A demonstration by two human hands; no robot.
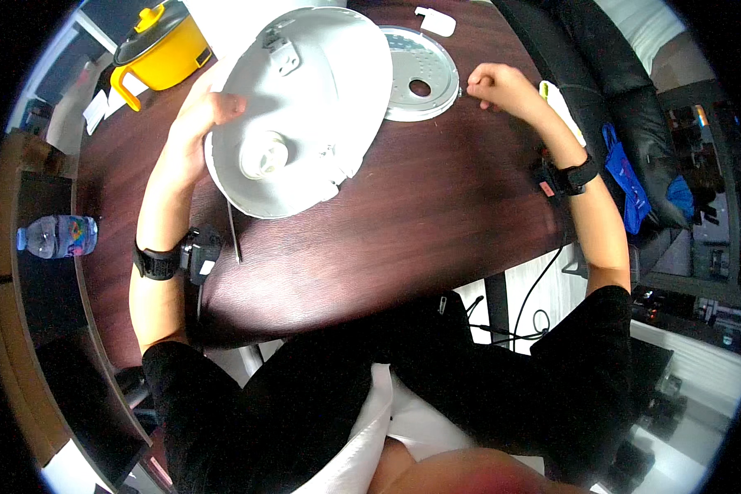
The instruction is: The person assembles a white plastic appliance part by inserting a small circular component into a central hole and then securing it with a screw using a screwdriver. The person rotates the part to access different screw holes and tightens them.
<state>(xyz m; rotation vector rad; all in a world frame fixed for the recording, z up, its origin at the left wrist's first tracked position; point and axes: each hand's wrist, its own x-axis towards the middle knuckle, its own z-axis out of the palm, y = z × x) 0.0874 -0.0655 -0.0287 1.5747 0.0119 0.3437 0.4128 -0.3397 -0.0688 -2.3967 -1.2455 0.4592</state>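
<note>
The dark brown table (436, 189) bears 1 yellow pot (171, 64) and 1 perforated disc (426, 67).

- Left hand (196, 128): on the white cover (321, 99), gripping its left rim.
- Brown table (420, 206): beneath the cover.
- Round perforated plate (435, 70): just right of the cover, partly hidden by it.
- Right hand (504, 88): right of the cover, fingers curled.
- Yellow pot (173, 59): left of the cover.

There were two hands, the left hand (193, 125) and the right hand (509, 89), two black wrist straps (158, 263) (583, 174), one large white shell (325, 90), one round perforated disc (436, 76), one small white piece (440, 23), one yellow pot (169, 66), one clear bottle (56, 236), one thin rod (235, 235), one brown table (403, 222)
</note>
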